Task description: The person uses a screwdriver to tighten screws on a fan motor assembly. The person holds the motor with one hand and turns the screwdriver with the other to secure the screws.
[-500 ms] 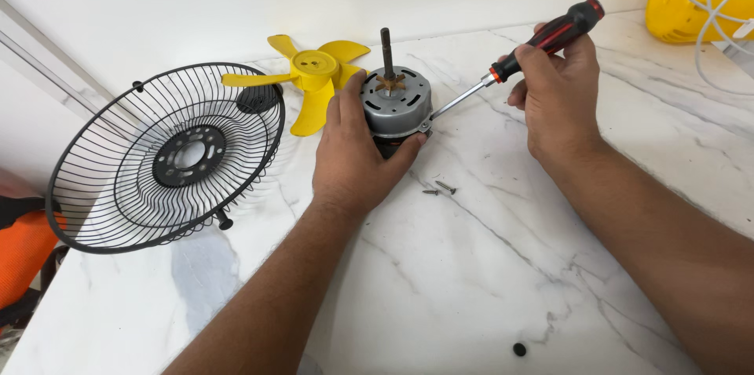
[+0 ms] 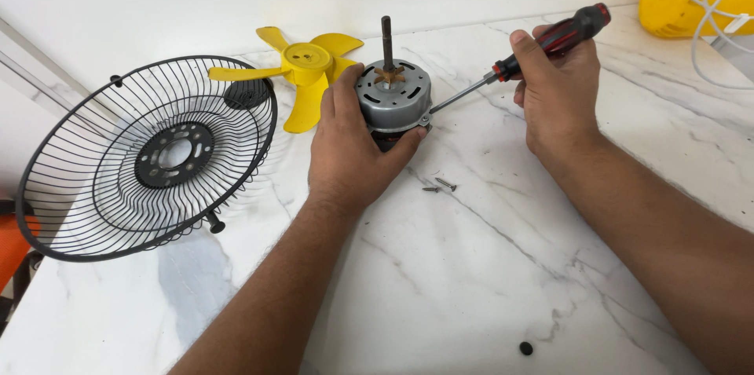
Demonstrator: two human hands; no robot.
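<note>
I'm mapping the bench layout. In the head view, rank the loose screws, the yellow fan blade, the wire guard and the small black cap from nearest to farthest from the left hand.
From the left hand:
1. Loose screws, just to its right on the marble.
2. Yellow fan blade, behind it, slightly left.
3. Wire guard, far left.
4. Small black cap, at the near right edge.

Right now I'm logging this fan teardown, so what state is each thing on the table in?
Fan motor: upright, shaft pointing up, gripped by the left hand.
Screwdriver: held in the right hand, tip at the motor's rim.
Yellow fan blade: off the motor, lying flat.
Black wire guard: detached, tilted, open side up.
Two screws: loose on the marble table.
Small black cap: lying loose.
</note>
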